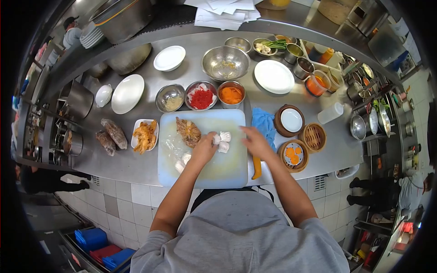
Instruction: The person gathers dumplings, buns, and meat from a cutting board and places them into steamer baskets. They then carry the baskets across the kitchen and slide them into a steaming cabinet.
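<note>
The left hand (205, 148) has its fingers drawn narrow around a white dumpling (216, 139) over the middle of the cutting board (223, 170); whether the dumpling is lifted clear I cannot tell. The right hand (256, 142) is bare of any load, thumb and forefinger spread wide, near the board's right edge. Two more dumplings (224, 141) sit between the hands, at two and three o'clock from the left one. At between ten and eleven from that hand lies a bag of brown food (188, 132); at eight, further white pieces (185, 159) lie by clear plastic. Taking the board's centre as the dial, a blue cloth (263, 124) is at two, round steamers (306, 162) are around three, and a yellow knife handle (256, 168) is at four. A dish of fried food (145, 137) stands at nine on the steel desk (102, 161). Three metal bowls (232, 104) stand from eleven to one, holding pale, red-and-white and orange food, with a colander (212, 64) beyond.
</note>
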### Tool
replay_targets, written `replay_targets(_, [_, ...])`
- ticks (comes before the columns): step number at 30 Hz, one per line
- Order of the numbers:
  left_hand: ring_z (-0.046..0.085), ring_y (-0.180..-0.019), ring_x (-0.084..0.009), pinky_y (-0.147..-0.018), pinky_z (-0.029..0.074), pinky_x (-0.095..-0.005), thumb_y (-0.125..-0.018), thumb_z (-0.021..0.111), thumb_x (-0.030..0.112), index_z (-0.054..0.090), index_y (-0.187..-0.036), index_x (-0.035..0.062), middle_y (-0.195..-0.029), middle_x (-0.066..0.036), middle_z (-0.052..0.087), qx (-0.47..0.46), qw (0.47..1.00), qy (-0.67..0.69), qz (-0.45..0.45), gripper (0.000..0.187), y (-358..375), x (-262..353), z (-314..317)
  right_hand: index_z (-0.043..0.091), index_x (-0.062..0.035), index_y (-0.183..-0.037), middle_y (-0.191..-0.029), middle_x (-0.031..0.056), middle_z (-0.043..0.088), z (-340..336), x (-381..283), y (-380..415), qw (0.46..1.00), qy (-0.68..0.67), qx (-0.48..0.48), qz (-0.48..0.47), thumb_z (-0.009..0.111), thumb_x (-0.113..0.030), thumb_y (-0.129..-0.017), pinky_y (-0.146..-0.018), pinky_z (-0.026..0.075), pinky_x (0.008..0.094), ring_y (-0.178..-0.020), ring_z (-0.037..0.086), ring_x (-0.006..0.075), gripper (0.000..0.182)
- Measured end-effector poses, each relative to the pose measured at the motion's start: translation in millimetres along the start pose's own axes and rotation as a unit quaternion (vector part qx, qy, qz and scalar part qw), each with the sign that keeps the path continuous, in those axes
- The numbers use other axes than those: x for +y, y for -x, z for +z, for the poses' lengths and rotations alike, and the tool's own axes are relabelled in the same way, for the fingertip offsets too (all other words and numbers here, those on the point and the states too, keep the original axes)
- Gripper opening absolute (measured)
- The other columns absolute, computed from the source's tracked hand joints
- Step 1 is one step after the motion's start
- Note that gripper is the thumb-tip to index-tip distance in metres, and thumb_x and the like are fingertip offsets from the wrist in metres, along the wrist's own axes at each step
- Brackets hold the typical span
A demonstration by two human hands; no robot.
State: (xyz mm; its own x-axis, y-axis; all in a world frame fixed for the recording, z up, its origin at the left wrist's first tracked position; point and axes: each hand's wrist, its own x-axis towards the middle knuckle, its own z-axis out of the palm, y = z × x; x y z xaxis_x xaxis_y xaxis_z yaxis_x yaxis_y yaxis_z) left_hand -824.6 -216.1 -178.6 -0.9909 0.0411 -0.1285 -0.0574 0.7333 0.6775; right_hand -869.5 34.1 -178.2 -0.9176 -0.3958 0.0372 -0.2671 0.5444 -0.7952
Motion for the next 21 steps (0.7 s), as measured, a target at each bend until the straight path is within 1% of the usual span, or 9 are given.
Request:
replay_targets(1, [0.058,-0.109,-0.0439,-0.092,0.049,-0.0485,-0.081,0.068,0.010,0.052,-0.129,0.0077,-0.123,-0.024,0.055,-0.038,0.999,0.023,-0.018,0.050,-2,-2,5,0.057,-0.0109,-0.133,-0.124,0.0178,0.057,19,-7,-8,0.999,-0.006,-0.017,-0.031,0.068,-0.015,-0.086,-0.093,0.050,0.0402,-0.111,0.059,0.0342,0.049])
replay_targets(3, [0.059,-0.107,-0.0439,-0.090,0.050,-0.0488,-0.080,0.069,0.010,0.051,-0.126,0.0086,-0.120,-0.023,0.054,-0.023,1.000,-0.004,-0.007,0.049,4,7,5,0.058,-0.0117,-0.132,-0.120,0.0176,0.057,57,-5,-21,0.996,0.004,-0.001,-0.086,0.070,-0.017,-0.084,-0.092,0.050,0.0427,-0.106,0.060,0.0368,0.050])
replay_targets(7, [0.060,-0.102,-0.0418,-0.086,0.050,-0.0470,-0.073,0.072,0.007,0.051,-0.118,0.0077,-0.113,-0.020,0.054,0.009,1.000,-0.025,0.014,0.050,3,8,13,0.064,-0.0099,-0.112,-0.108,0.0194,0.056,63,-32,-28,0.998,0.028,-0.040,0.030,0.073,-0.016,-0.080,-0.089,0.050,0.0441,-0.100,0.060,0.0406,0.034])
replay_targets(12, [0.060,-0.102,-0.0414,-0.085,0.050,-0.0473,-0.071,0.075,0.006,0.052,-0.115,0.0043,-0.114,-0.020,0.056,0.030,0.996,-0.031,0.073,0.050,-9,3,15,0.061,-0.0087,-0.107,-0.109,0.0192,0.057,45,-9,-12,0.998,-0.011,-0.023,0.049,0.074,-0.011,-0.077,-0.088,0.050,0.0449,-0.099,0.060,0.0402,0.033])
replay_targets(14, [0.060,-0.103,-0.0391,-0.086,0.050,-0.0459,-0.070,0.077,0.008,0.053,-0.112,0.0019,-0.112,-0.020,0.059,0.033,0.997,-0.042,0.051,0.049,-12,6,10,0.060,-0.0079,-0.110,-0.113,0.0174,0.059,33,10,6,0.996,-0.033,0.073,-0.026,0.072,-0.008,-0.079,-0.085,0.053,0.0435,-0.097,0.063,0.0368,0.034])
replay_targets(16, [0.060,-0.102,-0.0390,-0.087,0.050,-0.0447,-0.071,0.078,0.009,0.054,-0.111,0.0014,-0.109,-0.020,0.060,0.060,0.994,-0.047,0.075,0.048,-12,16,5,0.059,-0.0070,-0.117,-0.116,0.0146,0.062,0,21,41,0.978,-0.146,0.124,0.078,0.068,-0.005,-0.085,-0.084,0.054,0.0387,-0.102,0.064,0.0293,0.033])
replay_targets(18, [0.060,-0.102,-0.0389,-0.088,0.049,-0.0434,-0.072,0.079,0.011,0.054,-0.111,0.0017,-0.108,-0.019,0.061,0.096,0.994,0.012,0.042,0.047,-8,38,0,0.058,-0.0055,-0.121,-0.113,0.0130,0.064,-45,51,86,0.964,-0.124,0.204,0.121,0.066,-0.004,-0.088,-0.083,0.055,0.0358,-0.104,0.065,0.0243,0.035])
replay_targets(20, [0.059,-0.103,-0.0387,-0.089,0.049,-0.0429,-0.072,0.079,0.012,0.055,-0.111,0.0022,-0.108,-0.019,0.061,0.050,0.993,0.051,0.093,0.047,-6,68,21,0.058,-0.0035,-0.120,-0.110,0.0119,0.066,-95,53,126,0.926,-0.079,0.313,0.198,0.066,-0.005,-0.089,-0.081,0.055,0.0346,-0.099,0.067,0.0225,0.032])
replay_targets(21, [0.059,-0.104,-0.0384,-0.090,0.049,-0.0423,-0.073,0.079,0.013,0.055,-0.111,0.0026,-0.108,-0.018,0.061,0.008,0.986,0.088,0.143,0.047,-4,87,35,0.058,-0.0028,-0.119,-0.110,0.0130,0.066,-111,64,141,0.921,-0.066,0.301,0.240,0.066,-0.004,-0.088,-0.081,0.055,0.0358,-0.097,0.068,0.0255,0.031])
